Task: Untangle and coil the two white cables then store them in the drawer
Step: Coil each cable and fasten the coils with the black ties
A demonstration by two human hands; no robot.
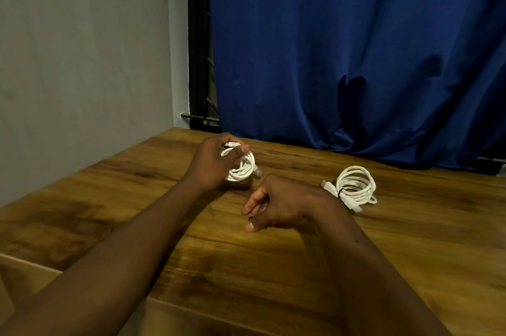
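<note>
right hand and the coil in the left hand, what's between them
Only a short strip of bare wooden table, in the head view; the right hand is empty, near the coil the left hand grips.

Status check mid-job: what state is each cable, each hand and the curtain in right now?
left hand: fingers curled round the held cable.
right hand: loosely curled, holding nothing.
held cable: coiled, gripped in the left hand.
loose cable: coiled, dark band round it, lying on the table, untouched.
curtain: drawn across behind the table.
</note>
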